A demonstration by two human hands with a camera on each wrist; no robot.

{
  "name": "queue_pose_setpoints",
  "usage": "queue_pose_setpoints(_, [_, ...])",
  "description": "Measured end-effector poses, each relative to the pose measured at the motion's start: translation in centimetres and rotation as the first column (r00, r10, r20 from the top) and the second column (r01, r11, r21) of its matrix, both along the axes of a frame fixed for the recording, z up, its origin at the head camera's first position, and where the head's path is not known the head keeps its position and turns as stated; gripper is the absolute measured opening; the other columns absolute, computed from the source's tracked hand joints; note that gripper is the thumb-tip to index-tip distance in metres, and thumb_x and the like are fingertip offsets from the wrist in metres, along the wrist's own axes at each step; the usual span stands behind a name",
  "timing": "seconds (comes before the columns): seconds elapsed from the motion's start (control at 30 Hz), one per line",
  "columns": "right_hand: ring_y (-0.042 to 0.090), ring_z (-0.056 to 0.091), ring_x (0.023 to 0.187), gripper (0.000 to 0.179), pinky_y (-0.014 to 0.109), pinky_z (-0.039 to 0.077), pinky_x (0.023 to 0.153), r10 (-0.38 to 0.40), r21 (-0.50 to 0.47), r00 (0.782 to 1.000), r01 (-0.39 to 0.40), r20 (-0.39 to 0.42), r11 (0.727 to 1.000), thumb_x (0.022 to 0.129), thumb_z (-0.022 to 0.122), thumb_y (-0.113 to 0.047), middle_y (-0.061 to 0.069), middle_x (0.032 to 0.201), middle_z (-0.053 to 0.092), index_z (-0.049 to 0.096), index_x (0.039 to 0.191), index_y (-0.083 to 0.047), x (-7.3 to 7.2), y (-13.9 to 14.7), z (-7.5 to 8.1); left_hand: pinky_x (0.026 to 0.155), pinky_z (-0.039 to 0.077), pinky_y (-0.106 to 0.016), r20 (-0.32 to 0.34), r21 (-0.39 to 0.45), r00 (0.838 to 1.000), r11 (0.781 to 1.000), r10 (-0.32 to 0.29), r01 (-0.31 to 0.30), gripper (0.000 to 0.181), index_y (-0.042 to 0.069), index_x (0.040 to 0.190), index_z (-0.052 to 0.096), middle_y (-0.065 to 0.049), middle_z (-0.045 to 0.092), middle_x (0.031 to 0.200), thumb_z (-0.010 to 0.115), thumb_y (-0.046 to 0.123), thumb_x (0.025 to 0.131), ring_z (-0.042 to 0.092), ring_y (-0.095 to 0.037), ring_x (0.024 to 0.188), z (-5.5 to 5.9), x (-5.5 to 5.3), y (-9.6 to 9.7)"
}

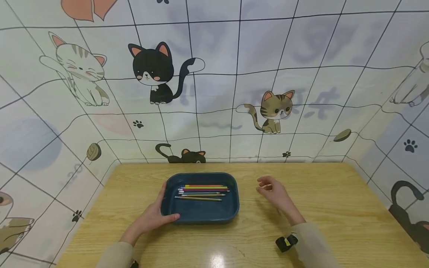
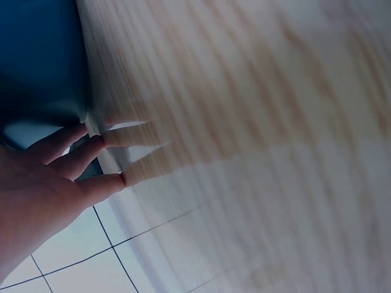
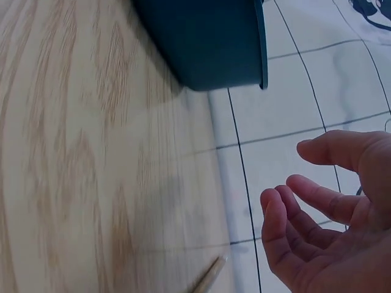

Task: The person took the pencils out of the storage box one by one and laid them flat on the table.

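A dark blue tray [image 1: 204, 216] rests on the table with several pencils [image 1: 201, 195] lying side by side in it, mostly with tips to the right. My left hand [image 1: 152, 214] rests against the tray's left side, thumb along the front left corner. In the left wrist view its straight, spread fingers [image 2: 76, 160] reach down beside the tray wall to the tabletop. My right hand [image 1: 274, 192] hovers right of the tray, holding nothing, fingers loosely bent and thumb apart from them. Below it in the right wrist view lies a slim wooden tip [image 3: 211, 274] on the table.
The wooden table [image 1: 321, 208] meets a cloth backdrop [image 1: 218, 93] printed with cats and grid lines at the back and both sides. A small black device [image 1: 286, 242] sits on the right wrist, by the sleeve.
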State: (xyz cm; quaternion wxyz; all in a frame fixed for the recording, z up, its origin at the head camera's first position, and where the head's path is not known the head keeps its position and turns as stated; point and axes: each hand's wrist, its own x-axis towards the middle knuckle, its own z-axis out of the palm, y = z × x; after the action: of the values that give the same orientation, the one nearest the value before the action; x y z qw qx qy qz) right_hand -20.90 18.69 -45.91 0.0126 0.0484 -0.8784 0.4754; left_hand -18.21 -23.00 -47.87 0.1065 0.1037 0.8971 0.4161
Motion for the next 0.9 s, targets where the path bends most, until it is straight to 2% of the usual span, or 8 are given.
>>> queue_pose_setpoints(0.27, [0.027,0.060,0.091,0.024,0.039,0.050,0.076,0.061,-0.059,0.992,-0.067,-0.109,0.996,0.091,0.065,-0.003,0.010,0.100,0.062,0.062,0.115,-0.001,-0.3,-2.8,0.5,0.101,0.032,-0.061,-0.013,-0.024,1.000,1.000,-0.003,0.002,0.118,0.009,0.155,-0.005,-0.036,0.022,0.149,0.080,0.039,0.078,0.039,-0.052,0.126,0.1,-0.1,0.0])
queue_pose_setpoints(0.4, [0.024,0.061,0.088,0.023,0.037,0.050,0.075,0.094,-0.083,0.983,-0.108,-0.158,0.991,0.090,0.066,-0.003,0.008,0.097,0.063,0.063,0.113,-0.001,-0.2,-4.4,1.2,0.101,0.032,-0.061,-0.014,-0.039,1.000,0.999,-0.004,0.003,0.118,0.008,0.154,-0.004,-0.037,0.024,0.147,0.080,0.040,0.078,0.040,-0.052,0.125,0.2,-0.2,0.0])
queue_pose_setpoints(0.63, [0.022,0.061,0.087,0.022,0.031,0.050,0.069,0.198,-0.115,0.966,-0.218,-0.164,0.969,0.092,0.063,-0.002,0.006,0.096,0.063,0.062,0.114,0.001,-0.2,-6.7,2.3,0.101,0.033,-0.059,-0.011,-0.055,1.000,0.998,-0.011,0.011,0.117,0.007,0.155,-0.004,-0.038,0.026,0.146,0.079,0.041,0.079,0.042,-0.051,0.124,0.4,-0.4,0.1])
queue_pose_setpoints(0.9, [0.020,0.060,0.083,0.020,0.029,0.047,0.064,0.311,-0.085,0.935,-0.329,-0.171,0.941,0.092,0.059,-0.002,0.005,0.093,0.063,0.061,0.112,-0.004,-0.3,-9.0,2.1,0.100,0.035,-0.059,-0.019,-0.056,1.000,0.998,-0.014,0.013,0.118,0.009,0.155,-0.005,-0.040,0.029,0.144,0.079,0.041,0.079,0.045,-0.051,0.122,0.6,-0.3,0.1])
